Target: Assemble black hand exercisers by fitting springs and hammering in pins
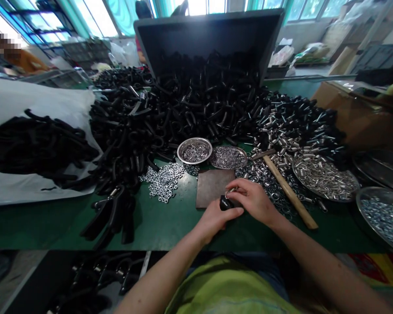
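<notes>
My left hand is wrapped round a small black plastic part at the near edge of a square metal plate. Above that part, my right hand pinches a small shiny metal piece against its top; the fingers hide most of it, so its kind is unclear. A hammer with a wooden handle lies to the right of my right hand. Behind the plate are a round metal bowl and a shallow dish, both with small metal pieces.
A grey bin lies tipped, spilling black curved parts across the green table. Nuts lie left of the plate. Metal trays of small hardware and a cardboard box stand right. Another person sits far left.
</notes>
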`<action>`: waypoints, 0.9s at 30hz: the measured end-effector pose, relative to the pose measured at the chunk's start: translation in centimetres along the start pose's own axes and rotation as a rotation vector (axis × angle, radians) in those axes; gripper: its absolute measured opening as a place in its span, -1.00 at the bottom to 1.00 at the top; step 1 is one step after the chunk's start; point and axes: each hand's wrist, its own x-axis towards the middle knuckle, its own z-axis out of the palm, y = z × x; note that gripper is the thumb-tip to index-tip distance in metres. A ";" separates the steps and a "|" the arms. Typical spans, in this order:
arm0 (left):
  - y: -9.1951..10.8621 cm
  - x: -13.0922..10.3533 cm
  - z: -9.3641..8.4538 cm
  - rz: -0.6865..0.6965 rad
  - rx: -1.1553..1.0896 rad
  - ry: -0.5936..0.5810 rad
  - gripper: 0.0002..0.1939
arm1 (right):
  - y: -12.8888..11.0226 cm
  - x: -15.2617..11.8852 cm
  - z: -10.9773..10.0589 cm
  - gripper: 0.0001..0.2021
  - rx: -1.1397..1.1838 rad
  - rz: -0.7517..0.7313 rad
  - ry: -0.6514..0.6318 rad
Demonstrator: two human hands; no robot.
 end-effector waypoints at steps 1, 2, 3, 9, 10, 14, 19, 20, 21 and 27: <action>0.0 -0.2 -0.2 -0.029 -0.047 -0.052 -0.67 | 0.7 -0.3 -0.4 -0.88 0.042 0.061 -0.009; 0.0 -0.4 -0.5 -0.050 -0.110 -0.096 -0.66 | 1.4 -0.8 -0.8 -0.89 0.052 0.108 -0.011; -0.1 -0.6 -0.8 -0.057 -0.176 -0.119 -0.66 | 2.1 -1.4 -1.3 -0.91 0.018 0.138 -0.015; -1.4 -1.8 -3.0 0.021 -0.242 0.036 -0.65 | 4.7 -6.9 -2.1 -0.95 -0.531 0.159 -0.215; -1.5 -1.9 -3.1 0.024 -0.216 0.052 -0.64 | 4.7 -7.4 -1.9 -0.93 -0.566 0.161 -0.198; -1.7 -2.4 -2.4 0.014 -0.170 0.084 -0.55 | 2.9 -7.4 -1.0 -0.90 -0.279 0.154 -0.118; -1.8 -2.3 -0.6 -0.051 -0.316 0.052 -0.41 | -1.5 -5.9 0.6 -0.80 0.217 0.172 -0.051; -1.8 -2.3 -0.2 -0.061 -0.342 0.036 -0.40 | -2.2 -5.6 1.1 -0.81 0.188 0.166 -0.016; -1.8 -2.2 0.1 -0.066 -0.360 0.021 -0.39 | -2.6 -5.3 1.6 -0.83 0.134 0.164 0.010; -1.7 -2.5 0.8 -0.042 -0.298 0.019 -0.40 | -3.1 -4.4 3.3 -0.84 -0.114 0.207 0.057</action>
